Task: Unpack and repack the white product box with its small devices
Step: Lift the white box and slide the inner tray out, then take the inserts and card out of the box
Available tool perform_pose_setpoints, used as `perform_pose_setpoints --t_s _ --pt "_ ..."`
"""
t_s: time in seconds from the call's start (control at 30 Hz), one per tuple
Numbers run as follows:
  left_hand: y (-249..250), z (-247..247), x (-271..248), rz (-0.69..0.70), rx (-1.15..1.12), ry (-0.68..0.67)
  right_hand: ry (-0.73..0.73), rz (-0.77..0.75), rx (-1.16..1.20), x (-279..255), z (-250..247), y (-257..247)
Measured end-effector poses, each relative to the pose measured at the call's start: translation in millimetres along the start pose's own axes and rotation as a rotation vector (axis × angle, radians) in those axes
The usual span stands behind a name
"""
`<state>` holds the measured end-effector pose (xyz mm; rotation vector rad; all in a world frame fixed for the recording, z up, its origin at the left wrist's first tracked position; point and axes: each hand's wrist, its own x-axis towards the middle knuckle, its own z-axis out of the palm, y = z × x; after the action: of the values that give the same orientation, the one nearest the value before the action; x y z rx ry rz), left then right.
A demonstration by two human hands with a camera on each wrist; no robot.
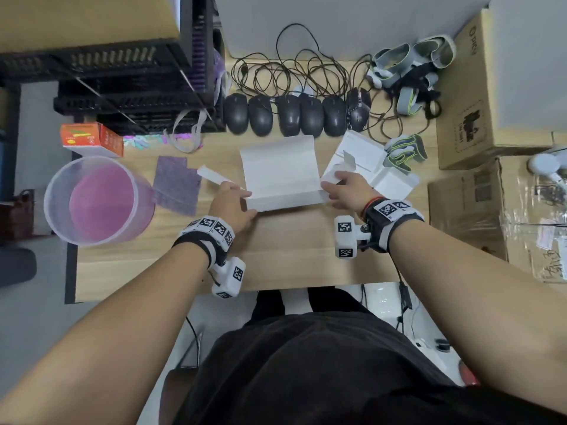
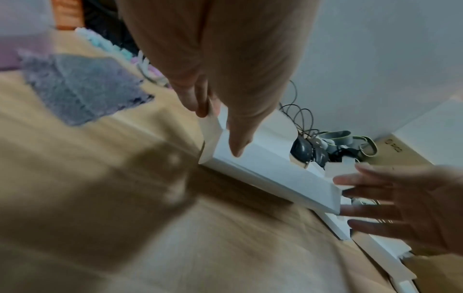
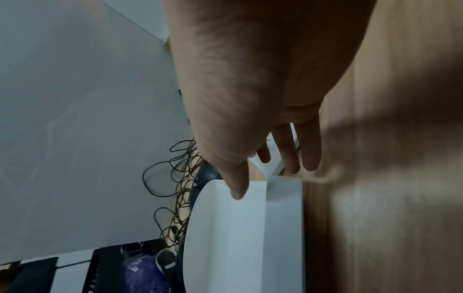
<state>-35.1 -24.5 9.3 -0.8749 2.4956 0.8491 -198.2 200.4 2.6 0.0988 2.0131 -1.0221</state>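
Frame centre: my left hand [image 1: 230, 200] pinches the white product box [image 1: 280, 173] (flap open); right hand [image 1: 345, 188], fingers spread, steadies it. Smaller boxes [image 1: 377, 170] out; repacking apparently unfinished.

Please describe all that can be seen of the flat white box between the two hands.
The white box looks like thin plain card, flat and wide, lying on the wooden table before the row of mice. Its long lid flap stands open at the far side. The left hand grips its left end, thumb on top; the right hand touches its right end with straight fingers. Its contents are not visible.
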Motion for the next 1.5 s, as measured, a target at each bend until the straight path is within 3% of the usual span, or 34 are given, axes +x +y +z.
perform_pose_setpoints --t_s 0.2,0.33,0.43,0.6,0.7,0.77,0.9,1.0,1.1,1.23,1.33,1.5 --pt "-17 19 3 -0.108 -0.156 0.013 0.081 0.089 0.145 7 4 20" --pt "-15 18 4 -0.115 -0.228 0.209 0.201 -0.026 0.12 7 4 23" --pt "-10 15 6 -0.109 -0.242 0.33 0.191 -0.042 0.193 2 6 24" --pt "-6 18 4 -0.221 -0.081 0.154 0.078 0.154 0.269 -2 8 34" --pt "-2 20 3 -0.302 -0.016 0.055 0.037 0.224 0.189 -4 4 33" --pt "-2 19 5 -0.272 -0.003 0.062 0.044 0.224 0.109 -5 -1 28" --pt "-1 16 12 -0.019 0.188 0.166 0.148 0.127 -0.091 3 -15 13" --pt "2 15 18 -0.011 0.266 0.197 0.304 0.071 -0.238 13 -24 12" --pt "-1 21 25 -0.044 0.098 0.186 0.356 0.045 -0.348 17 -26 16" --pt "-2 25 36 -0.162 -0.216 0.279 0.343 0.047 -0.364 19 -26 26" --pt "1 21 39 -0.273 -0.204 0.325 0.386 0.081 -0.297 23 -32 29" --pt "-1 10 45 -0.194 -0.243 0.394 0.397 0.184 -0.266 31 -53 32"
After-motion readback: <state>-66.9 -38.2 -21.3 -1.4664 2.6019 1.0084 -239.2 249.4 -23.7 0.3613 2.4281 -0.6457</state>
